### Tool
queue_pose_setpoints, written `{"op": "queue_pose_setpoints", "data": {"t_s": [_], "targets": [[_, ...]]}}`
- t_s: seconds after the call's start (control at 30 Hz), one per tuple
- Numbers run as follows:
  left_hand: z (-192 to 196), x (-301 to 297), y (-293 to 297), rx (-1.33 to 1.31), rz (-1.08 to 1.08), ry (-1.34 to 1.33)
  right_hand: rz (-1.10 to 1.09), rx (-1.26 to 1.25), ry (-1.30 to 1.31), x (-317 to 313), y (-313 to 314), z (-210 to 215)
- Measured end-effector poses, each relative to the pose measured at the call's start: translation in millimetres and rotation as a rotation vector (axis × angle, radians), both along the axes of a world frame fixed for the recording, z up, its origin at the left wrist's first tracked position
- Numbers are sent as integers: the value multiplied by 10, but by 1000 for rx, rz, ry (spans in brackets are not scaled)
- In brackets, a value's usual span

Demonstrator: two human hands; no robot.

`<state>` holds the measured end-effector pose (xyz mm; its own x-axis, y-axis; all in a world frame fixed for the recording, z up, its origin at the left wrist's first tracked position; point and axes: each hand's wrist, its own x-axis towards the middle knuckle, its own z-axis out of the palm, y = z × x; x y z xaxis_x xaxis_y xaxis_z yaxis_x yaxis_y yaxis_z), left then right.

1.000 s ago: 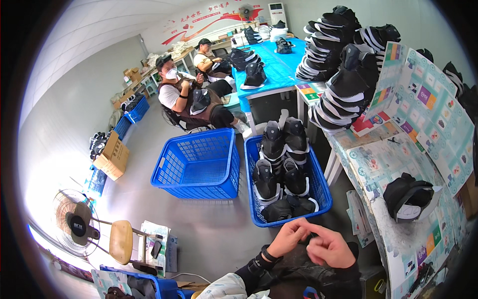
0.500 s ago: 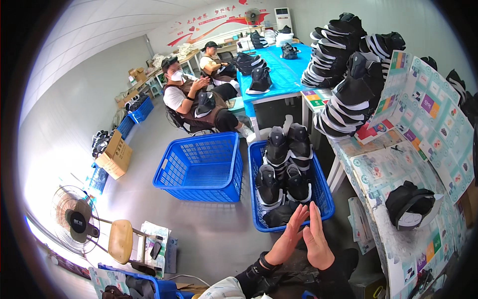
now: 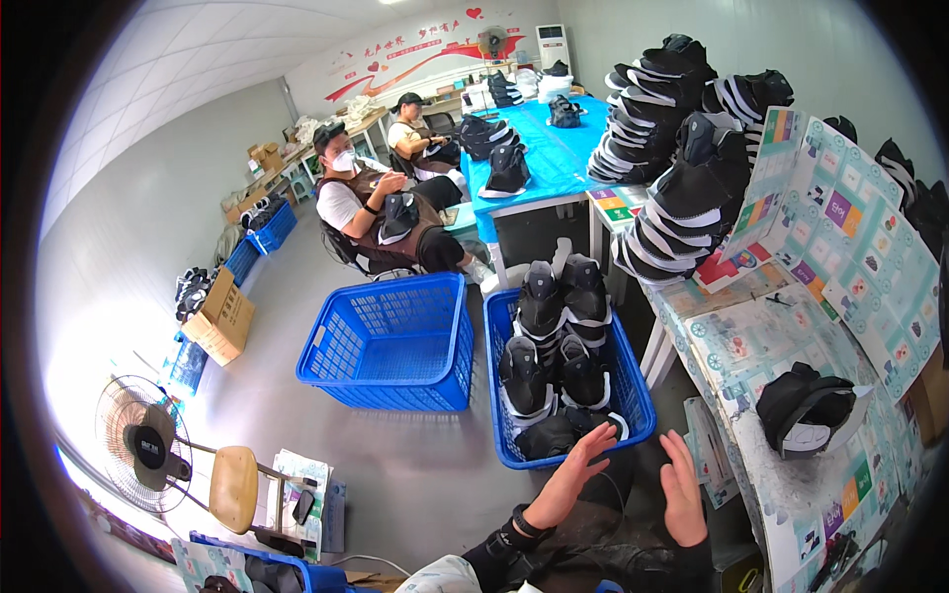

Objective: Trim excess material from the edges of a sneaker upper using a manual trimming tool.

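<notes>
My left hand (image 3: 572,474) is raised over my lap with its fingers spread and nothing in it. My right hand (image 3: 683,487) is up beside it, palm toward the left hand, fingers straight, also empty. Just beyond both hands stands a blue plastic basket (image 3: 633,390) filled with several black shoe uppers (image 3: 559,326). One black and white shoe upper (image 3: 806,410) lies on the patterned table (image 3: 781,494) to my right, nearest my right hand.
An empty blue basket (image 3: 390,346) stands left of the full one. Tall stacks of black shoe uppers (image 3: 682,198) crowd the table's far end. Two seated people (image 3: 381,212) work by a blue table (image 3: 539,148). A floor fan (image 3: 138,445) and a stool (image 3: 235,489) stand at my left.
My hands were clasped together a second ago; they have come apart and now stand open, side by side. The view has shifted slightly.
</notes>
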<state>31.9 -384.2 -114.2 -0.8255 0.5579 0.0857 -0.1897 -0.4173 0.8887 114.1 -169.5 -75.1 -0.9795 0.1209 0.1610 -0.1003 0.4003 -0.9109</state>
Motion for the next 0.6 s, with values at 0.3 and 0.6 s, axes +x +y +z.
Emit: {"op": "queue_pose_setpoints", "data": {"t_s": [0.3, 0.6], "targets": [[31, -105, 205, -106, -96, 20, -512, 35, 63, 1244, 1395, -625], [537, -98, 994, -157, -257, 351, -1132, 782, 193, 2792, 1914, -157]]}}
